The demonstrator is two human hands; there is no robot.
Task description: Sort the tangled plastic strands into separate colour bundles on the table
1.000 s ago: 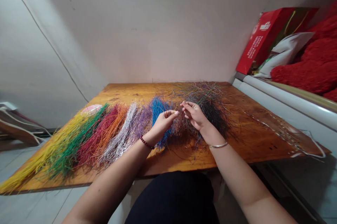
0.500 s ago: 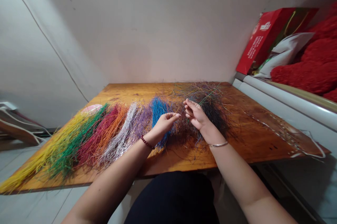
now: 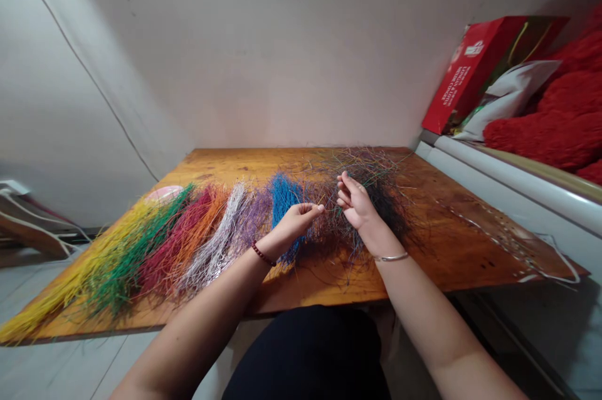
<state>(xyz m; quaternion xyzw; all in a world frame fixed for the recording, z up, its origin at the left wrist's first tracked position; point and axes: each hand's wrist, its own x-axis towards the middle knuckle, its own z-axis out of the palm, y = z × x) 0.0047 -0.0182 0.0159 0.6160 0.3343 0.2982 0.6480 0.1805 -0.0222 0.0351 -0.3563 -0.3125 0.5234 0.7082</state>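
My left hand (image 3: 300, 219), with a dark bead bracelet at its wrist, pinches a thin yellowish strand between thumb and forefinger beside the blue bundle (image 3: 285, 196). To its right, my right hand (image 3: 356, 200) is raised over a tangled heap of dark, mixed-colour strands (image 3: 383, 199). Its fingers are curled in with the thumb against them; anything held there is too fine to make out. Left of the hands, sorted bundles lie in a row: purple (image 3: 254, 218), white (image 3: 226, 234), orange (image 3: 202, 240), magenta (image 3: 174, 246), green (image 3: 136, 259) and yellow (image 3: 89, 262).
The bundles rest on a wooden table (image 3: 226, 162) against a wall. A pink, round item (image 3: 163, 193) shows behind the yellow bundle. Right of the table, a white ledge (image 3: 517, 180) carries a red box (image 3: 461, 77) and fluffy red material (image 3: 555, 130). A white cord (image 3: 562, 256) lies at the right corner.
My right hand has shifted slightly right and up, away from the left hand. A green strand near its fingers no longer stands out. The left hand has hardly moved.
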